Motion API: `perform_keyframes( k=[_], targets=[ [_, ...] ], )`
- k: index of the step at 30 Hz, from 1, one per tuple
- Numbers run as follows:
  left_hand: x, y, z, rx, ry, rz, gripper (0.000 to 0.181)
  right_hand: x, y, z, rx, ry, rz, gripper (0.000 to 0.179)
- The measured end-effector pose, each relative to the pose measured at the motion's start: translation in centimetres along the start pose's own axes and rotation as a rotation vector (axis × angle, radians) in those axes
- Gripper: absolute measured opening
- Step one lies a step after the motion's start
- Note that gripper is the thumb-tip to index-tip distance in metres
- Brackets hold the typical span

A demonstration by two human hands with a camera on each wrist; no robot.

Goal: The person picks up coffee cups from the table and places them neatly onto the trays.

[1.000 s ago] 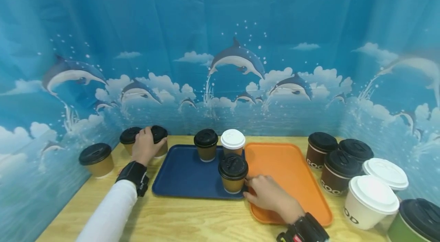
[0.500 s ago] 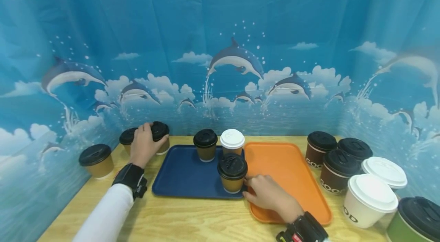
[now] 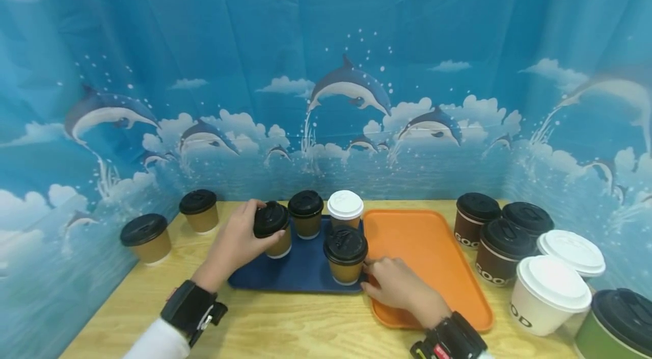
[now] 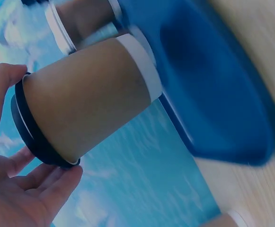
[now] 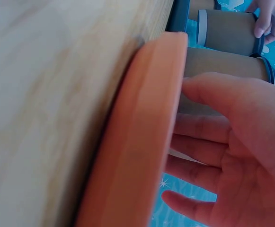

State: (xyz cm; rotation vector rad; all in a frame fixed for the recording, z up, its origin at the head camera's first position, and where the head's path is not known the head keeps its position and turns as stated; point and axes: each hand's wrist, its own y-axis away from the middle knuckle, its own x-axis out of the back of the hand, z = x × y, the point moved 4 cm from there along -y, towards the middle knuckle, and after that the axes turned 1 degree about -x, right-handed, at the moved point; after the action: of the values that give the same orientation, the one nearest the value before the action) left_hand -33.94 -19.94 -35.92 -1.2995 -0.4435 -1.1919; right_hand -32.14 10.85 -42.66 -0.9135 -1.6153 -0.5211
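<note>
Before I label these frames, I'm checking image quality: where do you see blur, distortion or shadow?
Head view: bright and fairly sharp, though the green cup at the right edge looks stretched; left wrist view: bluish, the blue tray blurred, the held brown paper cup clearer; right wrist view: the wood-grain tabletop soft and washed out, a dark shadow line beside the orange tray.

The green cup (image 3: 611, 328), near right, is cut off by the head view's edges. The white-lidded cup (image 3: 345, 206) on the blue tray (image 3: 308, 275) has its lower body hidden behind the near black-lidded cup (image 3: 345, 268). The blue tray is blurred in the left wrist view. The right hand (image 3: 399, 285): some fingertips hidden behind the orange tray (image 5: 132, 132); contact with the near black-lidded cup undetermined.
</note>
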Motion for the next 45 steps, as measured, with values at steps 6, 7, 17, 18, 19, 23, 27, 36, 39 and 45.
perform_keyframes(
  k=[6, 7, 17, 18, 19, 23, 27, 36, 39, 45],
  targets=[
    [-0.7, 1.3, 3.5, -0.042, 0.034, -0.042, 0.07, -0.1, 0.0, 0.2, 0.0, 0.008, -0.003, 0.03],
    [-0.7, 1.4, 3.9, -0.046, 0.033, -0.051, 0.07, -0.1, 0.0, 0.2, -0.003, 0.005, -0.005, 0.031],
    [-1.1, 1.9, 5.7, -0.043, 0.006, -0.084, 0.071, -0.1, -0.1, 0.3, -0.009, -0.001, -0.017, 0.032],
    [-1.1, 1.9, 5.8, -0.038, 0.008, -0.091, 0.071, -0.1, -0.1, 0.3, -0.013, -0.003, -0.021, 0.032],
    [-1.3, 2.0, 5.8, -0.034, 0.013, -0.098, 0.071, -0.1, -0.1, 0.3, -0.015, -0.005, -0.025, 0.032],
    [-2.0, 2.1, 5.8, -0.021, -0.001, -0.133, 0.071, -0.1, 0.0, 0.2, -0.014, 0.003, -0.023, 0.031],
    [-2.8, 2.4, 5.6, -0.027, -0.044, -0.156, 0.07, 0.0, 0.0, 0.1, -0.006, 0.007, -0.013, 0.031],
    [-3.0, 2.3, 5.5, -0.027, -0.058, -0.155, 0.07, 0.2, 0.1, -0.1, -0.022, -0.013, -0.015, 0.03],
    [-3.1, 2.4, 5.5, -0.024, -0.065, -0.166, 0.071, 0.1, 0.1, -0.1, -0.02, -0.008, -0.019, 0.029],
    [-3.1, 2.2, 5.7, -0.023, -0.074, -0.167, 0.07, 0.1, 0.0, 0.0, -0.027, 0.003, -0.022, 0.03]
  ],
)
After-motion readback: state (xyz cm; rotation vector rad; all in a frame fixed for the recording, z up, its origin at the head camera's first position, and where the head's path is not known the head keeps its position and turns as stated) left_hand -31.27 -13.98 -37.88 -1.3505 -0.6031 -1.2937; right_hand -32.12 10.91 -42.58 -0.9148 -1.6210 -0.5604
